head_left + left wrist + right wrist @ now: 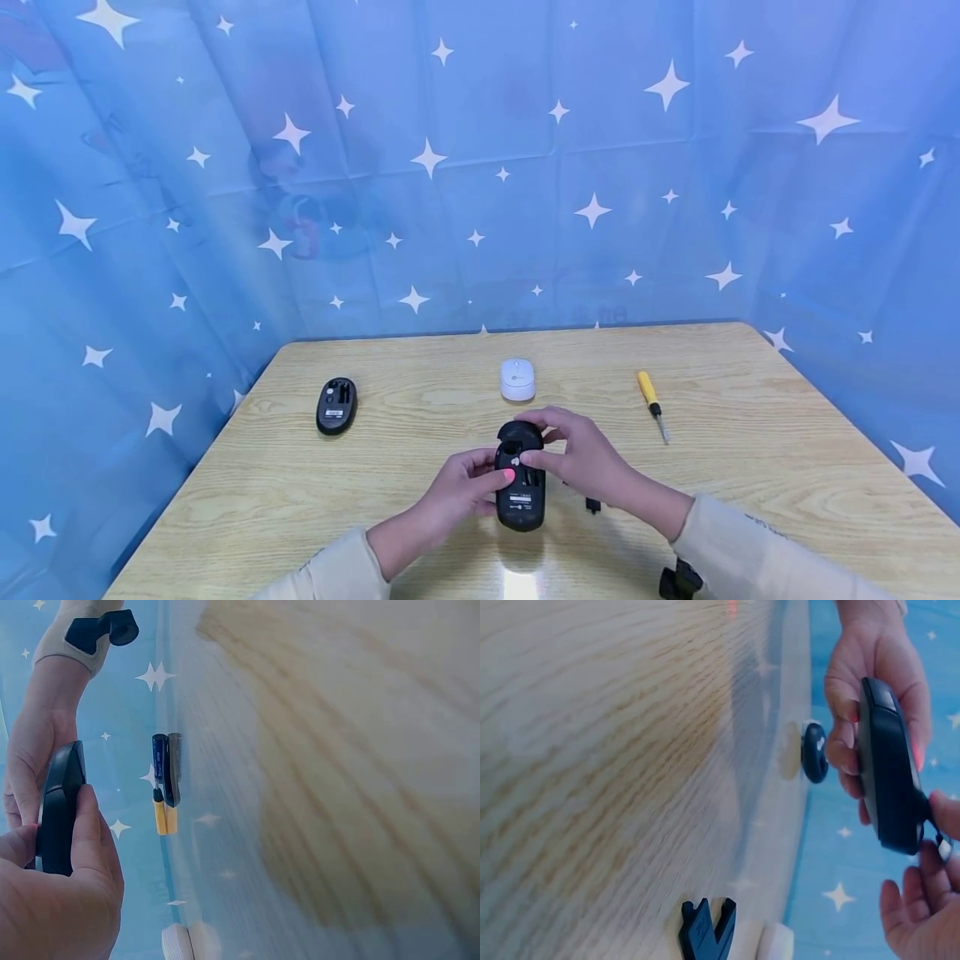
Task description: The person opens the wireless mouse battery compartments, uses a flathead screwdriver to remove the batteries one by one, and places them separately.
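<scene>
I hold the black mouse belly-up just above the table, its long axis running 6 to 12. My left hand curls round its 9 o'clock side, thumb on the base; my right hand pinches the 12 o'clock end, where the cover lifts. Farther out: another black mouse at 10, a white mouse at 12, a screwdriver at 2.
</scene>
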### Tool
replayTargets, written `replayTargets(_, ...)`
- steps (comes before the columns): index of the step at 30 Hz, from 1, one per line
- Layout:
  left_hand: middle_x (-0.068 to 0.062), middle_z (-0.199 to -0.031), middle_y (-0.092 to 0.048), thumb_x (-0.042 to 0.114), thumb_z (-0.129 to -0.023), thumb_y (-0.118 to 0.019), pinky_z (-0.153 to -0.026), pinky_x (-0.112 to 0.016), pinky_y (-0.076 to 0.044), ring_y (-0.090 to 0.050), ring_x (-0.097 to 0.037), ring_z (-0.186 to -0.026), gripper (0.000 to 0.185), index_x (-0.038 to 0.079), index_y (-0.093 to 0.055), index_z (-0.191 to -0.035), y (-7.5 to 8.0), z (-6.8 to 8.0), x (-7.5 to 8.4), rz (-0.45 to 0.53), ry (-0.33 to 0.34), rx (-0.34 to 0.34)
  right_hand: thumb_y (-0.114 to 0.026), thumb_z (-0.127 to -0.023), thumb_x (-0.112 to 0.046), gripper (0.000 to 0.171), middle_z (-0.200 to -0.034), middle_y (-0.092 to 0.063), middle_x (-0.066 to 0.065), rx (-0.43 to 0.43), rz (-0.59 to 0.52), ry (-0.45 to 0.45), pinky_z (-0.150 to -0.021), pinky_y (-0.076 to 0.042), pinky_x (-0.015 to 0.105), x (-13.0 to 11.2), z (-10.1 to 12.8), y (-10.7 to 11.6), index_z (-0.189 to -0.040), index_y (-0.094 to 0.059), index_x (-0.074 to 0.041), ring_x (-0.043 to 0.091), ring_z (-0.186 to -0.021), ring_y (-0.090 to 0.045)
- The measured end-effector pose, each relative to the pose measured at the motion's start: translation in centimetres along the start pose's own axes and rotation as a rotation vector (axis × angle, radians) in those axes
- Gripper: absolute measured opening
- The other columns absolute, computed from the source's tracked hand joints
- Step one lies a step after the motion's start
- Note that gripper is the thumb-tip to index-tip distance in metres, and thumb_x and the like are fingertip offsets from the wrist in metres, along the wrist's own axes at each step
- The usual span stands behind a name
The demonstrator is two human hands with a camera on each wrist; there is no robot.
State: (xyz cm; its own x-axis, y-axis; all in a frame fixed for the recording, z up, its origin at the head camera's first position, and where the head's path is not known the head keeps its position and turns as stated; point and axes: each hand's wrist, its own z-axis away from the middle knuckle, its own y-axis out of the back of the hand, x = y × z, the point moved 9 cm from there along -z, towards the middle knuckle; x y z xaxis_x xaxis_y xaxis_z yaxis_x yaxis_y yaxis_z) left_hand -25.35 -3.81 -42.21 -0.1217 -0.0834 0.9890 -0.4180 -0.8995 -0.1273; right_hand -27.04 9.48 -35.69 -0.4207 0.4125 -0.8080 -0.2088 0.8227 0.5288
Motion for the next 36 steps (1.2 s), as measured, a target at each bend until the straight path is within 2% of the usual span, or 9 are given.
replayTargets(5, -0.013, -0.103, -0.067, 0.012, -0.091, -0.064, -0.077, -0.040, -0.059, -0.067, -0.023, -0.093, 0.039, -0.009, -0.057, -0.123, 0.0, 0.0, 0.0, 0.007, 0.002, -0.001, -0.075, -0.086, -0.016, 0.037, -0.106, -0.067, 0.001, -0.005, -0.055, -0.042, -0.072, -0.053, 0.039, 0.3, -0.2, 0.0, -0.122, -0.065, -0.012, 0.022, -0.091, -0.060)
replayTargets(12, -0.013, -0.103, -0.067, 0.012, -0.091, -0.064, -0.077, -0.041, -0.059, -0.067, -0.023, -0.092, 0.038, -0.009, -0.057, -0.123, 0.1, 0.2, 0.1, 0.016, -0.002, 0.001, -0.070, -0.090, -0.012, 0.033, -0.104, -0.067, 0.006, 0.006, -0.142, -0.059, -0.080, -0.055, 0.035, 0.6, -0.8, 1.0, -0.121, -0.064, -0.007, 0.021, -0.092, -0.062)
replayTargets(15, -0.012, -0.102, -0.067, 0.011, -0.091, -0.063, -0.077, -0.041, -0.059, -0.067, -0.023, -0.092, 0.039, -0.009, -0.057, -0.123, 0.1, 0.2, 0.2, 0.019, -0.003, 0.001, -0.071, -0.089, -0.011, 0.038, -0.094, -0.066, 0.009, 0.013, -0.193, -0.080, -0.074, -0.057, 0.033, 0.7, -1.0, 1.6, -0.125, -0.060, -0.004, 0.025, -0.086, -0.064)
replayTargets(21, -0.010, -0.100, -0.066, 0.009, -0.092, -0.062, -0.076, -0.040, -0.059, -0.066, -0.021, -0.091, 0.038, -0.010, -0.056, -0.124, 0.2, 0.4, 0.4, 0.027, -0.005, 0.008, -0.071, -0.088, -0.006, 0.043, -0.088, -0.064, 0.013, 0.043, -0.290, -0.147, -0.072, -0.059, 0.039, 1.2, -1.7, 2.8, -0.126, -0.052, -0.002, 0.032, -0.082, -0.067)
replayTargets(25, -0.009, -0.100, -0.066, 0.010, -0.092, -0.062, -0.076, -0.039, -0.059, -0.066, -0.021, -0.090, 0.038, -0.010, -0.056, -0.124, 0.3, 0.4, 0.4, 0.020, 0.000, 0.011, -0.069, -0.089, -0.003, 0.043, -0.090, -0.064, 0.015, 0.067, -0.347, -0.197, -0.076, -0.059, 0.042, 2.1, -2.1, 3.5, -0.127, -0.050, 0.001, 0.027, -0.083, -0.067)
replayTargets(33, -0.013, -0.103, -0.066, 0.011, -0.092, -0.063, -0.076, -0.038, -0.059, -0.066, -0.024, -0.092, 0.037, -0.009, -0.057, -0.123, 0.6, 0.6, 0.5, 0.023, 0.017, 0.025, -0.063, -0.093, -0.001, 0.041, -0.089, -0.062, 0.014, 0.063, -0.370, -0.301, -0.082, -0.056, 0.048, 4.3, -2.6, 3.9, -0.131, -0.048, 0.004, 0.032, -0.083, -0.067)
replayTargets(36, -0.013, -0.103, -0.065, 0.011, -0.092, -0.064, -0.076, -0.038, -0.059, -0.066, -0.024, -0.093, 0.037, -0.009, -0.057, -0.122, 0.7, 0.6, 0.5, 0.019, 0.017, 0.032, -0.061, -0.094, 0.001, 0.041, -0.089, -0.061, 0.014, 0.050, -0.362, -0.345, -0.084, -0.055, 0.049, 5.2, -2.7, 3.7, -0.132, -0.047, 0.004, 0.030, -0.084, -0.067)
